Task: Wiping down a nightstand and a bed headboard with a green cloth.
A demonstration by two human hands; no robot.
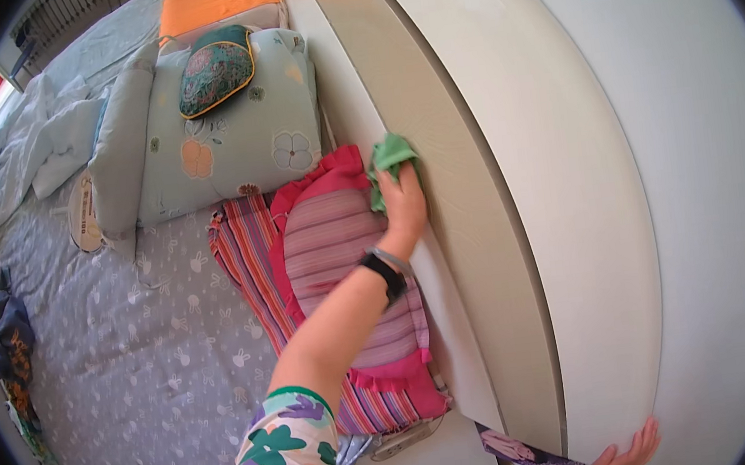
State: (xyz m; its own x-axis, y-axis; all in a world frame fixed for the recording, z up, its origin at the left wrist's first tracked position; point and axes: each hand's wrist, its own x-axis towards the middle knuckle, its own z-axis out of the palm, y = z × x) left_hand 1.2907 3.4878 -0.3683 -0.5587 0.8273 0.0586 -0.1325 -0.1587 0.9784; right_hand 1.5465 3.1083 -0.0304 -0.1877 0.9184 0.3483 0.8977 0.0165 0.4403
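My left hand (pixel 403 202), with a black watch (pixel 387 275) and a grey band on its wrist, presses a crumpled green cloth (pixel 391 152) against the edge of the bed's headboard. The cloth lies where a white ledge meets the beige panel (pixel 435 178). Just below my forearm is a pink ruffled pillow (pixel 339 236) with a striped middle. It lies on a striped woven cloth (pixel 256 258). At the lower right my right hand (pixel 627 451), partly cut off by the frame, rests empty near the headboard's cream upper part (pixel 593 318), fingers spread.
A pale green floral pillow (pixel 233 138) bears a dark green embroidered cushion (pixel 217 78). An orange cloth (pixel 216 4) lies beyond it. Grey rabbit-print bedding (pixel 155 364) covers the mattress. A white bedside cabinet (pixel 437 460) with a power strip (pixel 408 441) stands near the bed's lower corner.
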